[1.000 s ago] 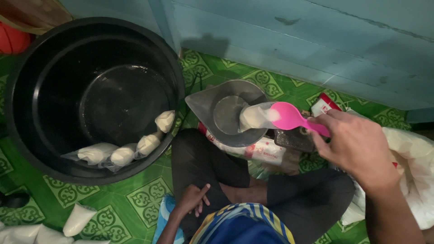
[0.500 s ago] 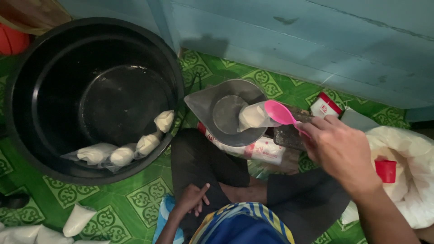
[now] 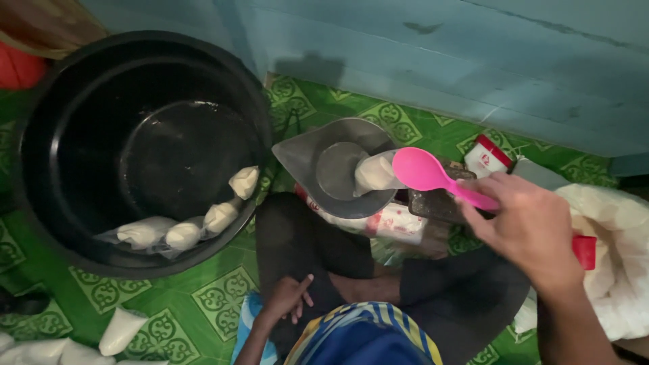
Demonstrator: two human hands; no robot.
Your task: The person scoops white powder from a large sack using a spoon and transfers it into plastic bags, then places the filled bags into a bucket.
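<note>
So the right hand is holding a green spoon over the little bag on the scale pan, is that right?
Not quite. In the head view the spoon is pink, not green. The right hand does hold it over the small white bag on the grey scale pan.

Blue-painted plank wall [image 3: 433,61] across the top, scuffed, with a seam running level. Green floor mat [image 3: 203,304] below, printed with pale ornate medallions in diamond panels, meeting the wall's foot. Dim, warm light, with deep shade at the mat's left edge. Brown wooden corner [image 3: 47,23] at upper left.
</note>
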